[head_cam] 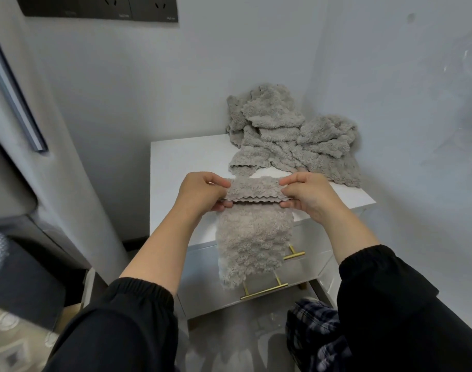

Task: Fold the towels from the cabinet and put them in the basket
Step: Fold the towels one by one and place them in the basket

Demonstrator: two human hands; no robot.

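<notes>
Left hand (200, 193) and right hand (308, 196) each pinch one end of a grey fleece towel (253, 237), doubled over at its scalloped top edge. It hangs in front of the white cabinet (175, 167), over the brass drawer handles (264, 291). Heap of unfolded towels (293, 135) sits at cabinet's back corner, possibly three or four.

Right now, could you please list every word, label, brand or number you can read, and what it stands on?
Nothing here can be read.
Dark socket panels on the wall: faint marks near their lower edge, too small and blurred to read.
No lettering shows on the held towel, towel pile or white cabinet.
</notes>
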